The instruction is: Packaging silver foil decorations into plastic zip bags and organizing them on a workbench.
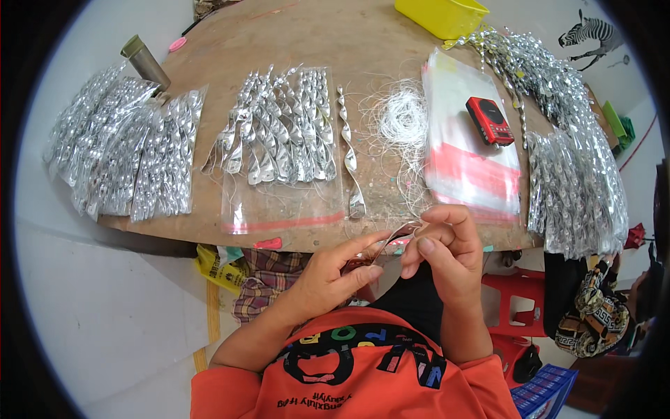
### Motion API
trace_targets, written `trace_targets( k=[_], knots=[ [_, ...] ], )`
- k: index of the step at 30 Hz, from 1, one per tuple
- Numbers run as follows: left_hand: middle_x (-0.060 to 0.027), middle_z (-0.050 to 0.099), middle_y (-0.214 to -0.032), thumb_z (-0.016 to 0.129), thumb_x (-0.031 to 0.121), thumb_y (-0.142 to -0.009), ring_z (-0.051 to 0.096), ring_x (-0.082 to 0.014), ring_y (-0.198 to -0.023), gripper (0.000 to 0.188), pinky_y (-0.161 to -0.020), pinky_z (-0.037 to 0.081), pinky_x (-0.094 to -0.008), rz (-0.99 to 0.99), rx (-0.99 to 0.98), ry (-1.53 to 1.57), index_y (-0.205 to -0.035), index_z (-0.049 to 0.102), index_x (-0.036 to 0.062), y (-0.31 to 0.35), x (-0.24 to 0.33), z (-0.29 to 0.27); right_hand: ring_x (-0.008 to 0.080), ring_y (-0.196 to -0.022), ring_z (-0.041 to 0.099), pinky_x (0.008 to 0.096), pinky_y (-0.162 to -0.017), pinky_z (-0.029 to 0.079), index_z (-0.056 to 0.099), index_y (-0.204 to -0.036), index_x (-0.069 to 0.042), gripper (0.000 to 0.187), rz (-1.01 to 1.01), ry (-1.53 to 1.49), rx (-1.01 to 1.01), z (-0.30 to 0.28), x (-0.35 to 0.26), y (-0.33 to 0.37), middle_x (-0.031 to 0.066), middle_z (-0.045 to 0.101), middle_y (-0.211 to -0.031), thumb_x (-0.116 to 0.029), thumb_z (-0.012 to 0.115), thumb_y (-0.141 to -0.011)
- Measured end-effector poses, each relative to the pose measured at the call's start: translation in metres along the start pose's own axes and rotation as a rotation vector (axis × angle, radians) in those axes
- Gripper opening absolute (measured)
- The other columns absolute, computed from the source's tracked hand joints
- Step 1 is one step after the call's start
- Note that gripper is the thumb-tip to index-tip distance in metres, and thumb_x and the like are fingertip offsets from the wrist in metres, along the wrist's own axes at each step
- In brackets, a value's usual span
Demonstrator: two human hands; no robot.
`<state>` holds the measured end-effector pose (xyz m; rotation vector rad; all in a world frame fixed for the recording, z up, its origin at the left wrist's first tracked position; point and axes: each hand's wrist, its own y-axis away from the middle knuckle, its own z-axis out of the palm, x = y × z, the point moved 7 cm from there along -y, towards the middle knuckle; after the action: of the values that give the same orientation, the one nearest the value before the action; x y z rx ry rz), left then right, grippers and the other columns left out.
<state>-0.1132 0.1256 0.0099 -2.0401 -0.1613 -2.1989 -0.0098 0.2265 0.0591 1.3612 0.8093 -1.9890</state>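
At the table's near edge, my left hand point(328, 276) closes thumb and fingers around a shiny twisted strip point(399, 234), which reflects red; much of it is hidden by the fingers. Beside it my right hand point(453, 251) is raised with bent fingers, and a thin white string runs from the strip's end to its fingertips. Just beyond, a single silver spiral strip point(351, 167) lies lengthwise on the table. Left of that, a clear bag point(283, 209) lies under several silver spirals point(279, 133) with strings attached. A tangled heap of white string point(403, 117) sits to the right.
Filled bags of spirals point(167, 157) lie at the left by a metal cup point(145, 63). Flat clear bags point(447, 112) carry a red radio point(490, 121). More silver spirals point(576, 167) hang over the right edge. A yellow basin point(443, 17) stands far back; a red stool point(513, 304) and another person point(593, 307) are at right.
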Motion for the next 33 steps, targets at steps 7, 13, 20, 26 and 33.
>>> trace_targets(
  k=[7, 13, 20, 26, 33],
  knots=[
    [-0.0123, 0.063, -0.107, 0.058, 0.012, -0.088, 0.058, -0.0139, -0.098, 0.047, -0.085, 0.045, -0.0274, -0.026, -0.007, -0.011, -0.131, 0.044, 0.0006, -0.0013, -0.0030, -0.0014, 0.0166, -0.055, 0.058, 0.0246, -0.053, 0.047, 0.042, -0.116, 0.000, 0.029, -0.027, 0.027, 0.002, 0.0034, -0.0050, 0.0050, 0.0138, 0.061, -0.070, -0.001, 0.050, -0.088],
    [-0.0123, 0.062, -0.108, 0.057, 0.012, -0.088, 0.056, -0.0132, -0.099, 0.047, -0.086, 0.045, -0.0276, -0.012, -0.011, 0.011, -0.132, 0.043, 0.0005, -0.0015, -0.0044, 0.0006, 0.0164, -0.055, 0.058, 0.0240, -0.054, 0.047, 0.042, -0.116, 0.001, 0.029, -0.044, 0.033, 0.005, 0.0037, -0.0056, 0.0042, 0.0136, 0.060, -0.069, 0.000, 0.049, -0.088],
    [-0.0126, 0.062, -0.107, 0.057, 0.011, -0.088, 0.057, -0.0137, -0.098, 0.047, -0.086, 0.045, -0.0276, 0.014, 0.009, -0.001, -0.132, 0.043, 0.0019, -0.0005, -0.0040, -0.0013, 0.0157, -0.055, 0.057, 0.0241, -0.054, 0.047, 0.042, -0.116, 0.001, 0.029, -0.033, 0.061, 0.027, 0.0001, -0.0023, 0.0031, 0.0130, 0.060, -0.071, 0.000, 0.049, -0.088],
    [-0.0125, 0.063, -0.104, 0.056, 0.009, -0.088, 0.059, -0.0135, -0.094, 0.046, -0.082, 0.046, -0.0273, 0.075, 0.045, -0.063, -0.132, 0.044, 0.0039, 0.0000, -0.0023, -0.0025, 0.0156, -0.055, 0.058, 0.0242, -0.055, 0.048, 0.042, -0.116, 0.000, 0.029, -0.022, 0.054, 0.044, -0.0011, -0.0005, 0.0029, 0.0127, 0.061, -0.071, 0.000, 0.049, -0.088],
    [-0.0118, 0.063, -0.100, 0.057, 0.004, -0.087, 0.061, -0.0145, -0.090, 0.046, -0.079, 0.048, -0.0275, 0.087, 0.094, -0.081, -0.131, 0.046, 0.0050, 0.0011, 0.0018, -0.0023, 0.0150, -0.056, 0.059, 0.0241, -0.056, 0.049, 0.042, -0.116, 0.001, 0.029, -0.021, 0.080, 0.078, -0.0025, -0.0020, 0.0045, 0.0122, 0.061, -0.072, 0.001, 0.048, -0.087]
  ],
)
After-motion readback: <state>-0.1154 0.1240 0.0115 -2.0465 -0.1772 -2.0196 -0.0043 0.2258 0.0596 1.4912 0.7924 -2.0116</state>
